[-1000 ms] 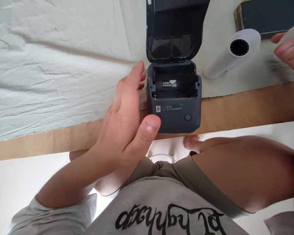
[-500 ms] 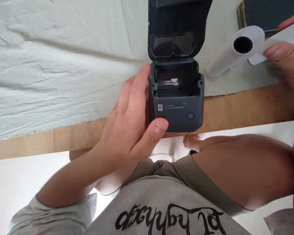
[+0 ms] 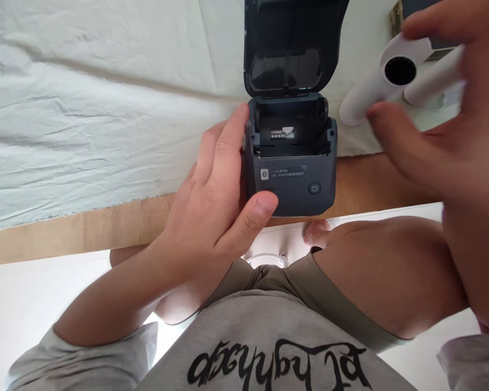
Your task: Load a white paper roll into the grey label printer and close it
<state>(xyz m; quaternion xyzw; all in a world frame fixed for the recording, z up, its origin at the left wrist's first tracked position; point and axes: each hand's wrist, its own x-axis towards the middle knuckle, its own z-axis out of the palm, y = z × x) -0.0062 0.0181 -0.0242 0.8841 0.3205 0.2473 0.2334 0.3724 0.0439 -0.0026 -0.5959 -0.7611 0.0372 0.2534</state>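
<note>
Bearing “APP”, the dark device (image 3: pixel 289 195) is touching the half-open left hand (image 3: pixel 209 187). Right hand (image 3: pixel 478 98), wide open, is bracketing a white roll (image 3: pixel 362 96); contact unclear.

printer (image 3: pixel 290 187): dark blue-grey | roll (image 3: pixel 361 100): white, black core (image 3: pixel 400 70) | cloth (image 3: pixel 106 146): pale green | shirt (image 3: pixel 264 317): grey, black lettering (image 3: pixel 284 358)

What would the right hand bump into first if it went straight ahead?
The right hand would probably meet the white roll with the dark hole first: it lies between thumb and fingers in the picture. They may already touch; depth is unclear.
</note>
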